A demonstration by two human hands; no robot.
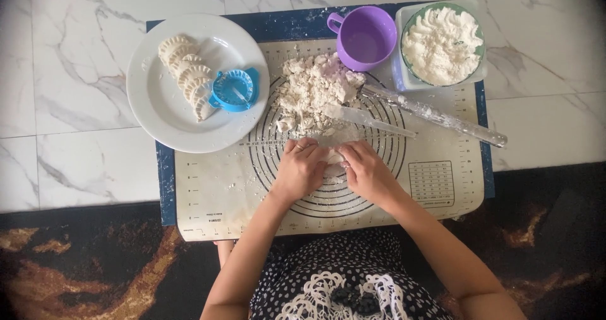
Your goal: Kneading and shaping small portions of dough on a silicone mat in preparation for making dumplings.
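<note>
My left hand (300, 167) and right hand (365, 170) pinch a small dough piece (333, 159) together at mid-frame, below the crumbly dough pile (319, 91). I judge shaping's underway; next needs gentle, even pressing.

Bright even daylight, dark vignetted corners

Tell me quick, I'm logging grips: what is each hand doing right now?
Left hand: fingers curled on the piece of dough, pinching it.
Right hand: fingers curled on the same piece of dough.
</note>
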